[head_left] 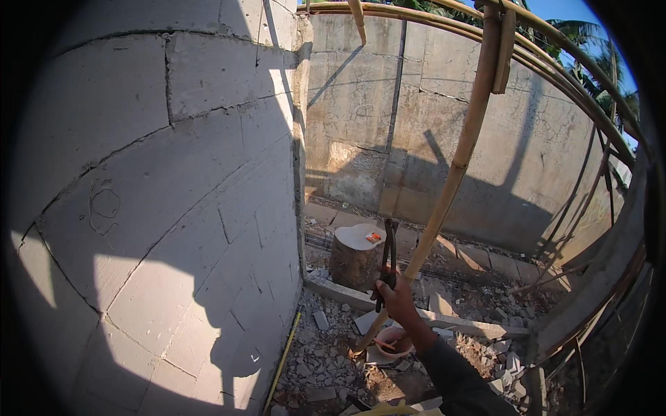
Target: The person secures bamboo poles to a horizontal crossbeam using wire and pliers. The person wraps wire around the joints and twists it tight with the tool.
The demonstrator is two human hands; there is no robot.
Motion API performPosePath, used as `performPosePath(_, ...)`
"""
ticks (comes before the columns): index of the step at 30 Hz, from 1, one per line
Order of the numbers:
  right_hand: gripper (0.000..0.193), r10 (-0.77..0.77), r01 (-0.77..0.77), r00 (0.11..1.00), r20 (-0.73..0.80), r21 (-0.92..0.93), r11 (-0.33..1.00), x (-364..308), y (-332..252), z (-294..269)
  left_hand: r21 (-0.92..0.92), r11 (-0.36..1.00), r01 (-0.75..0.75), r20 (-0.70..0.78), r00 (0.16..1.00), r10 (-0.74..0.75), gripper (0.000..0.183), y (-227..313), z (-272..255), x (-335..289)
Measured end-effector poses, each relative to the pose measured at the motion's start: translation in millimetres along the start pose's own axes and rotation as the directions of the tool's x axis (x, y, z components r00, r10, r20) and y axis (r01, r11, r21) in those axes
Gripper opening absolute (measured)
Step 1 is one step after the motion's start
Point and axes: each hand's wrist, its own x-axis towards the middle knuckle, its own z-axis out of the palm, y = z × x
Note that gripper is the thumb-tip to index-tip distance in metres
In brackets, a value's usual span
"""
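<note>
My right hand point(395, 295) reaches out from the lower right in a dark sleeve. Its fingers are wrapped around dark, long-handled pincers point(390, 249), with two slim arms pointing up. The gripped part is partly hidden by the fingers. Just beyond, to the left, stands a squat round brown block point(352, 267) with a pale sheet point(355, 236) on top. On that sheet lies a small orange packet point(373, 238). Below the hand, a pale pink bucket point(394, 342) sits among the rubble, partly covered by my forearm. My left hand is out of view.
A grey block wall point(173, 152) rises close on the left. A slanting bamboo pole point(454, 177) passes right beside my hand. Farther back is a concrete wall point(444, 118). Broken rubble point(312, 360) covers the ground, with a low concrete ledge point(479, 326) and a yellow strip point(283, 360).
</note>
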Motion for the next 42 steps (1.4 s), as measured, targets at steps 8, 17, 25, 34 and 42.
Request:
performPosePath(8, 0.036, -0.614, 0.660, 0.489, -0.619, -0.197, 0.725, 20, -248, -155, 0.297, 0.953, -0.053, 0.270, 0.962, -0.031, 0.033, 13, 96, 81)
performPosePath(17, 0.033, -0.683, 0.655, -0.043, -0.729, -0.537, 0.532, 6, -375, -336, 0.418, 0.895, -0.153, 0.440, 0.897, -0.052, 0.029, 28, 174, 86)
performPosePath(25, 0.018, -0.719, 0.107, -0.043, -0.694, -0.719, 0.687, 24, -440, -447, 0.438, 0.894, -0.097, 0.387, 0.918, -0.090, 0.025, 16, 167, 101)
performPosePath(34, 0.038, -0.435, 0.504, 0.649, -0.625, -0.075, 0.860, 35, -257, -281, 0.263, 0.965, 0.000, 0.128, 0.991, -0.035, 0.022, -72, 30, 73)
performPosePath(42, 0.043, -0.281, 0.158, 0.935, 0.217, 0.456, 0.876, -13, -139, -11, 0.459, 0.818, -0.346, -0.072, 0.904, 0.422, 0.028, -108, -67, -4)
